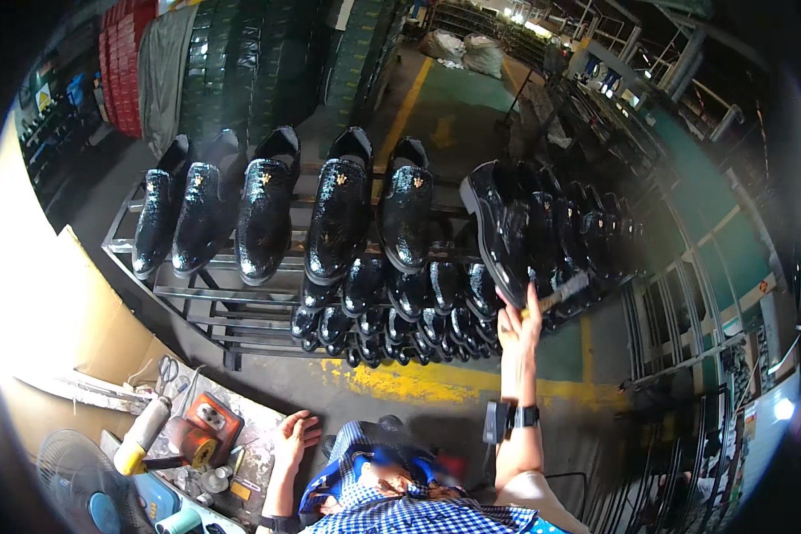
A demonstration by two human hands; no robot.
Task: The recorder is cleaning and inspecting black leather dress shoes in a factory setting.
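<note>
My right hand [518, 331] reaches forward to the rack, its fingers at the toe of a glossy black shoe [498, 233]. That shoe is tilted, its side and heel turned toward the left. A brush-like tool [568, 290] with a yellowish handle and greyish end sticks out to the right from the same hand; its grip is partly hidden. My left hand [295, 436] hangs low by the edge of the workbench [262, 411], fingers apart with nothing in them. Left of the held shoe, several black textured loafers [338, 209] with small gold ornaments stand toe-down along the top row.
The metal rack [231, 294] carries more black shoes on lower tiers and rightward. On the workbench lie scissors [166, 369], a hot-air-gun-like tool [142, 434], an orange socket box [215, 418] and a thread spool [180, 521]. A fan [84, 481] stands at lower left; stacked green crates [249, 67] rise behind.
</note>
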